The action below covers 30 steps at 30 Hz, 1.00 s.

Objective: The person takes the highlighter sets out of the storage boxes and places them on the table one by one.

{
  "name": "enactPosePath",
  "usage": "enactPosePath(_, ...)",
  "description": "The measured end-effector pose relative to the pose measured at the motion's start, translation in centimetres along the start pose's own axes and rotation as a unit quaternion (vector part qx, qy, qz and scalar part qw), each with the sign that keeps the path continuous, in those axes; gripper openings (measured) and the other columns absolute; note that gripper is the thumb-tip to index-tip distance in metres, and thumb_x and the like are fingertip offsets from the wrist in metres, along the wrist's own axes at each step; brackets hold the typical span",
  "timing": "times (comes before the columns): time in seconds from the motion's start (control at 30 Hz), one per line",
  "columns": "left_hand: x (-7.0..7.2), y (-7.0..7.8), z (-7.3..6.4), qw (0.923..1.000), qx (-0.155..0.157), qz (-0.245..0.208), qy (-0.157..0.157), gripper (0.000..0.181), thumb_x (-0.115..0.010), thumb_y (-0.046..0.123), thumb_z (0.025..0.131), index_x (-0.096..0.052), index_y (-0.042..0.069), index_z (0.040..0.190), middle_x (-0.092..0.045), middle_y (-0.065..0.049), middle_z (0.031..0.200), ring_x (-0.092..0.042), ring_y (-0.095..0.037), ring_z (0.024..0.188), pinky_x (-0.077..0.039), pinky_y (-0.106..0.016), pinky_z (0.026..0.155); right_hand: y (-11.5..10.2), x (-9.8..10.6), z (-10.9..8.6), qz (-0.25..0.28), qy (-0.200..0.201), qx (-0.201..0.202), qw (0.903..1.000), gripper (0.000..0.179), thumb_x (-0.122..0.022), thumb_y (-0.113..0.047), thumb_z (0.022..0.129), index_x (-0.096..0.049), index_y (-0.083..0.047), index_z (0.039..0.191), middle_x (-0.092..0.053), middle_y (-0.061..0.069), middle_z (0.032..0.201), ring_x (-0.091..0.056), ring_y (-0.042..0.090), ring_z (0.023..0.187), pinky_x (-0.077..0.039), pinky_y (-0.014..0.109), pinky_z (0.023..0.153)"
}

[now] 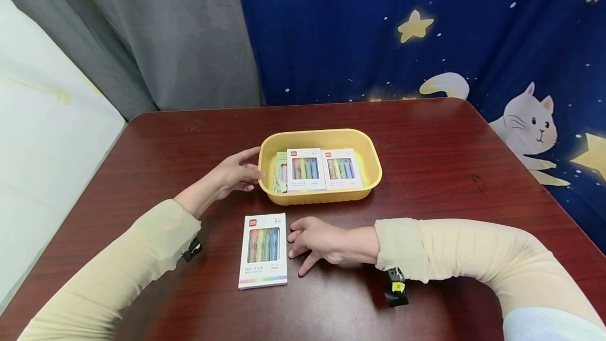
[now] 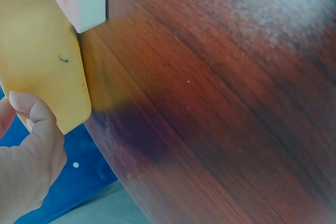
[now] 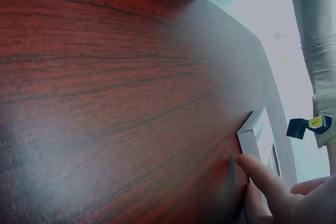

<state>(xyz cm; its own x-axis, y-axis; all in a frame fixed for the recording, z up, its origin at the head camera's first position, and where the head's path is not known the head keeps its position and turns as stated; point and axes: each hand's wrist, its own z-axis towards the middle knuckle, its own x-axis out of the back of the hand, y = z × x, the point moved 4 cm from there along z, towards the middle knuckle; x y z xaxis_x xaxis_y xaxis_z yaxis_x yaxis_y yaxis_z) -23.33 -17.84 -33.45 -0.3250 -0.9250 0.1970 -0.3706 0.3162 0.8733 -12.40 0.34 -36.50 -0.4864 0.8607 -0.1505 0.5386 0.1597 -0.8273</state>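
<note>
A yellow plastic basket (image 1: pixel 322 200) stands mid-table. Inside it lie two white boxes of coloured pens, a left box (image 1: pixel 306 186) and a right box (image 1: pixel 342 183), with a green pack (image 1: pixel 280 175) partly hidden under the left one. My left hand (image 1: pixel 234 172) is at the basket's left end, its fingertips touching the outer wall near the rim. Closer to me, another white box of coloured pens (image 1: pixel 263 275) lies flat, window side up. Just to the right of that box is my right hand (image 1: pixel 322 241), fingers loosely spread, fingertips close to its edge; contact is unclear.
The dark red wooden table (image 1: pixel 450 172) has rounded far corners. Behind it hang a grey curtain (image 1: pixel 180 30) and a blue star-patterned curtain (image 1: pixel 331 30). A white surface (image 1: pixel 47 120) borders the left side.
</note>
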Motion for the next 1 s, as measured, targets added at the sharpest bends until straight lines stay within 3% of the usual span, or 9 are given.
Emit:
enactPosePath(0.37,0.1,-0.1,0.0,1.0000,-0.005,0.000,-0.007,0.076,-0.059,0.005,0.086,-0.017,0.020,0.147,-0.056,-0.005,0.095,-0.053,-0.010,0.070,-0.048,-0.021,0.061,-1.4,0.7,-0.6,-0.037,-0.028,-0.013,0.9988,0.052,-0.045,0.009,0.083,-0.030,0.013,0.132,-0.044,0.022,0.121,-0.056,0.031,0.094,-0.052,0.050,0.071)
enactPosePath(0.6,0.0,-0.2,0.1,1.0000,-0.003,0.000,-0.001,0.075,-0.059,0.005,0.086,-0.018,0.020,0.147,-0.055,-0.007,0.101,-0.054,-0.011,0.071,-0.048,-0.022,0.061,-4.4,1.3,-1.8,-0.065,-0.072,-0.003,0.9952,0.051,-0.042,0.003,0.088,-0.025,0.010,0.136,-0.040,0.024,0.129,-0.048,0.039,0.112,-0.048,0.053,0.082)
enactPosePath(1.0,0.1,-0.1,0.0,1.0000,-0.003,-0.002,-0.004,0.075,-0.059,0.005,0.086,-0.018,0.020,0.147,-0.054,-0.007,0.101,-0.054,-0.010,0.070,-0.048,-0.021,0.061,-9.3,2.9,-2.4,-0.086,-0.064,0.030,0.9938,0.053,-0.044,-0.007,0.093,-0.023,0.001,0.141,-0.037,0.023,0.138,-0.041,0.039,0.123,-0.046,0.047,0.088)
